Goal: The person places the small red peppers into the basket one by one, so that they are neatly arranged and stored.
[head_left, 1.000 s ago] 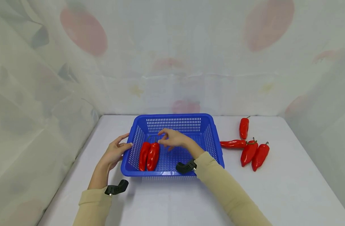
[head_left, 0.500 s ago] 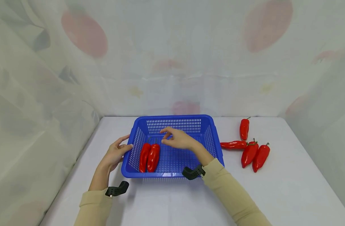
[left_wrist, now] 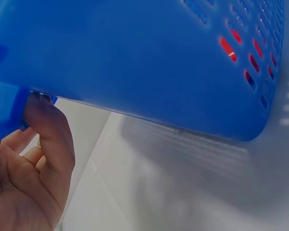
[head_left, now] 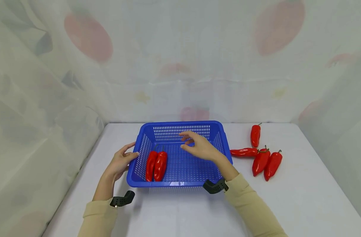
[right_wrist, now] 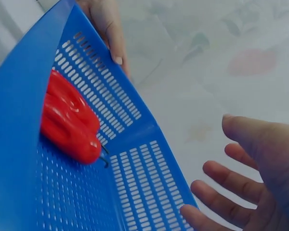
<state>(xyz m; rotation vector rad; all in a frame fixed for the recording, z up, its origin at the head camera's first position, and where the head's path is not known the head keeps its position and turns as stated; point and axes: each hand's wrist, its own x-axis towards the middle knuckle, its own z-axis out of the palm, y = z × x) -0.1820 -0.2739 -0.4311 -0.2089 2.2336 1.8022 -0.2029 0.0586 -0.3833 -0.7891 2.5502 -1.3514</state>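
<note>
A blue plastic basket (head_left: pixel 184 166) stands at the middle of the table, with slotted walls. Two red peppers (head_left: pixel 160 166) lie side by side at its left end, stems pointing away from me. My left hand (head_left: pixel 119 164) grips the basket's left rim, and the left wrist view shows the thumb (left_wrist: pixel 55 144) bent at that edge. Over the basket's right half hovers my right hand (head_left: pixel 202 148), holding nothing. Its fingers (right_wrist: pixel 226 178) are loosely spread and apart from the peppers in the right wrist view.
Several more red peppers lie on the table right of the basket: one lying sideways (head_left: pixel 245 152) by the wall, two slanted together (head_left: pixel 273 165), and one farther back (head_left: pixel 255 135). A patterned cloth (head_left: pixel 180 98) hangs behind the white table (head_left: pixel 304 197).
My right hand has moved rightward, away from the two peppers in the basket, and its fingers have spread apart. The left hand stays at the rim.
</note>
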